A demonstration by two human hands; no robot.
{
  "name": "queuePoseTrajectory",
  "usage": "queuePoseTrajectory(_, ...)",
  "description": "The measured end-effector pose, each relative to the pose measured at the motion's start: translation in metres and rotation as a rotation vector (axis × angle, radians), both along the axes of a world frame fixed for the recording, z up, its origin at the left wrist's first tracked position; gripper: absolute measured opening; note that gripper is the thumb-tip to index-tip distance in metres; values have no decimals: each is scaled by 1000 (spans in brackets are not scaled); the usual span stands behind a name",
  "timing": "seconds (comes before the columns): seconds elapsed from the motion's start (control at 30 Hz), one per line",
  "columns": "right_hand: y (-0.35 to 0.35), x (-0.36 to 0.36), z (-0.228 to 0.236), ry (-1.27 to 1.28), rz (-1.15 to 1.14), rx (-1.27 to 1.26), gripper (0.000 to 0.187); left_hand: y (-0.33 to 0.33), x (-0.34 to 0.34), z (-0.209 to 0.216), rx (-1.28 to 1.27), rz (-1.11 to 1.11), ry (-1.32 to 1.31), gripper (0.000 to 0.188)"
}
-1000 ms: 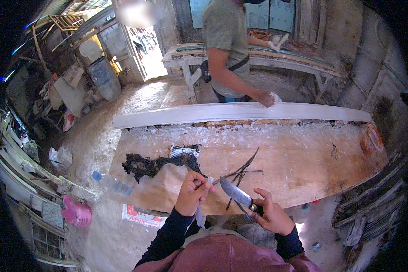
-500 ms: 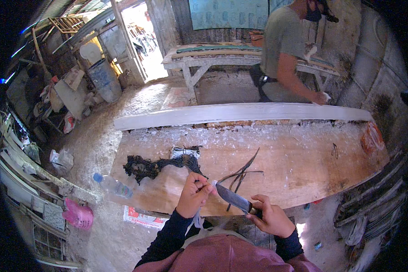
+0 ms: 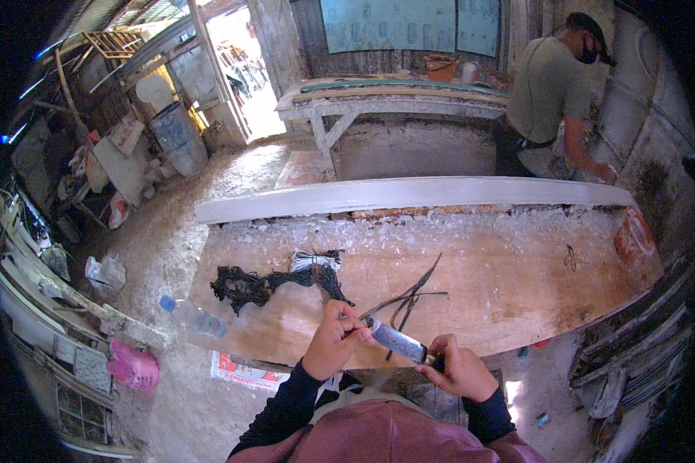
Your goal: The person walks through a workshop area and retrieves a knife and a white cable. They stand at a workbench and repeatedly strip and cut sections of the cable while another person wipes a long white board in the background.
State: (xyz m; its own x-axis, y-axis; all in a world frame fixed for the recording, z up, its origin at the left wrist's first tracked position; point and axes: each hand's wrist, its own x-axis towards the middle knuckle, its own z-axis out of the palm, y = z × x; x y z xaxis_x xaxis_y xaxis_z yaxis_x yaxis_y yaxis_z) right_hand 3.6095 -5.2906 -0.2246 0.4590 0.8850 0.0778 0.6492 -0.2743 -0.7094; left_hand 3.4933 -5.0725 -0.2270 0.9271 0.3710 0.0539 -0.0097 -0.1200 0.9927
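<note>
While the right hand [image 3: 457,370] grips a broad grey metal knife [image 3: 398,343] by its dark handle [image 3: 436,361], the left hand [image 3: 333,339] pinches closed near the blade tip, contents indiscernible. Beyond, on brown plywood tabletop [image 3: 510,270]: thin dark strips [image 3: 414,291], stringy black bundle [image 3: 243,286]; far edge, long white beam [image 3: 417,192].

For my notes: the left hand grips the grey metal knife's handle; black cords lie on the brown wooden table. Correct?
Wrong hand: the head view shows the right hand gripping the handle of the grey metal knife. Black cords do lie on the brown wooden table.
</note>
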Motion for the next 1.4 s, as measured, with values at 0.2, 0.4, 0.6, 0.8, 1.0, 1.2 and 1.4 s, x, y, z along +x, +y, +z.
queuePoseTrajectory(0.2, 4, -5, -10, -37, -98, 112, 39, -12, 2, 7, -132, 59, -41, 32)
queuePoseTrajectory(0.4, 11, -16, -15, -126, -190, 134, 38, -16, 7, 2, -300, 57, -24, 14)
queuePoseTrajectory(0.6, 14, -22, -15, -149, -217, 116, 30, -21, 10, -9, 0, 125, -3, 12)
queuePoseTrajectory(0.8, 17, -27, -11, -95, -250, 118, 28, -22, 12, -23, 98, 109, 2, 16)
queuePoseTrajectory(1.0, 26, -13, 4, -68, -532, 214, 25, -62, 5, -53, 8, -227, 83, 12)
queuePoseTrajectory(1.2, 3, 65, -16, -50, -669, 218, 26, -48, 18, -46, -210, 18, -28, 10)
queuePoseTrajectory(1.4, -1, 100, -126, -161, -708, -32, 32, -24, 25, -5, -184, 44, -80, 20)
